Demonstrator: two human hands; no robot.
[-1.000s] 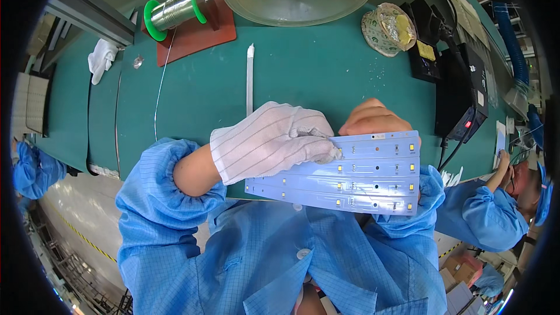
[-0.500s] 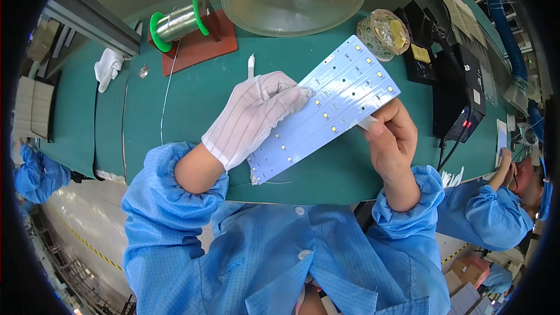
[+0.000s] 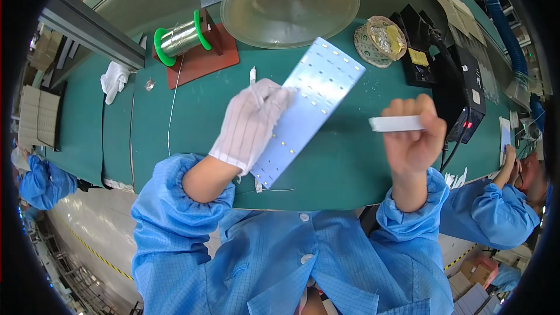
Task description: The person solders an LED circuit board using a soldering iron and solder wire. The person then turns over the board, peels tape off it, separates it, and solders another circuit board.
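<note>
My left hand (image 3: 252, 122), in a white striped glove, grips a long white circuit board (image 3: 309, 108) dotted with small components and holds it tilted, its far end pointing up and to the right over the green bench mat (image 3: 146, 116). My bare right hand (image 3: 412, 135) is apart from the board, to its right, with the fingers closed on a narrow white strip (image 3: 392, 123) held level. Both forearms wear blue coat sleeves.
A solder wire spool (image 3: 181, 36) with green ends stands on a brown block at the back left. A large round funnel-shaped hood (image 3: 290, 1) sits at the back, beside a clear cup (image 3: 383, 38) and black soldering equipment (image 3: 449, 76). A white rag (image 3: 114, 79) lies left. Another person in blue (image 3: 496, 204) works at the right.
The board swung from lying level in both hands to pointing up and right. My right hand let go of it and now holds a narrow white strip out to the right.
</note>
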